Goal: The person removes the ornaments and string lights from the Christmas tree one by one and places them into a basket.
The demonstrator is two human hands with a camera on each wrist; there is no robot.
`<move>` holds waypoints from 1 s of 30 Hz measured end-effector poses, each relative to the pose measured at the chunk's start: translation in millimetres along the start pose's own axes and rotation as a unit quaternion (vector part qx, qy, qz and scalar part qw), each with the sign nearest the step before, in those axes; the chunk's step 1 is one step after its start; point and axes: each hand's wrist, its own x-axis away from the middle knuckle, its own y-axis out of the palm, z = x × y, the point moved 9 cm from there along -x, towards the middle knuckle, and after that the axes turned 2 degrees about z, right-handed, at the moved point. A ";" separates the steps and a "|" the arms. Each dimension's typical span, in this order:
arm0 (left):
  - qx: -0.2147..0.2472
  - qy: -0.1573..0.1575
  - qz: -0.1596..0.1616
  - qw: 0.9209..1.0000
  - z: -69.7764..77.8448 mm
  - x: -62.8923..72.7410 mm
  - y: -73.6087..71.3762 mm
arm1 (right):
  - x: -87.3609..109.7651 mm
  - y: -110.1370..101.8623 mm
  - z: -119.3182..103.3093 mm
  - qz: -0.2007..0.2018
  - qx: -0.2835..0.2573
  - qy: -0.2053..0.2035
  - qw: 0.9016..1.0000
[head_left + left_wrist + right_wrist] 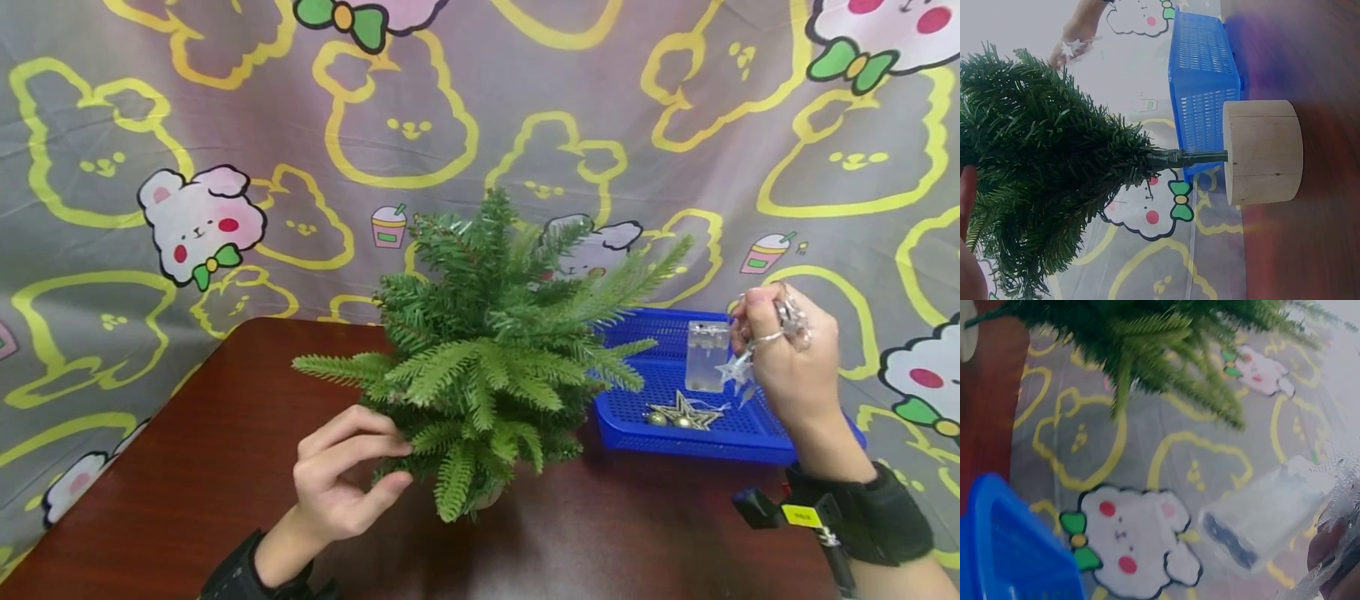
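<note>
A small green artificial Christmas tree (480, 367) stands on the table, its round wooden base (1263, 153) showing in the left wrist view. My left hand (345, 475) is at its left side, fingertips among the lower branches and the thumb apart from the fingers. Off to the right, my right hand (791, 350) grips a bunched string of clear star lights (738, 367) above the blue basket. Close to that hand is a translucent battery box (707, 358), which the right wrist view shows tilted beside the bunched string.
The blue plastic basket (697, 450) stands right of the tree. A gold star ornament (686, 411) and small gold balls (657, 418) lie in it. Behind the dark red table (247, 417) hangs a patterned cloth (300, 125).
</note>
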 end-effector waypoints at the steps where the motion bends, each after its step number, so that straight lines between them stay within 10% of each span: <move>1: 0.000 -0.001 0.000 1.000 0.0 0.4 -0.4 | 0.6 -0.9 3.4 -0.003 0.030 0.004 1.000; 10: -0.001 0.001 -0.001 1.000 -0.7 2.7 -2.3 | 5.0 -6.2 42.2 -0.026 0.204 0.034 0.978; 30: -0.003 0.007 -0.008 1.000 -2.5 3.6 -4.9 | 12.9 0.8 123.6 -0.123 0.342 0.022 0.931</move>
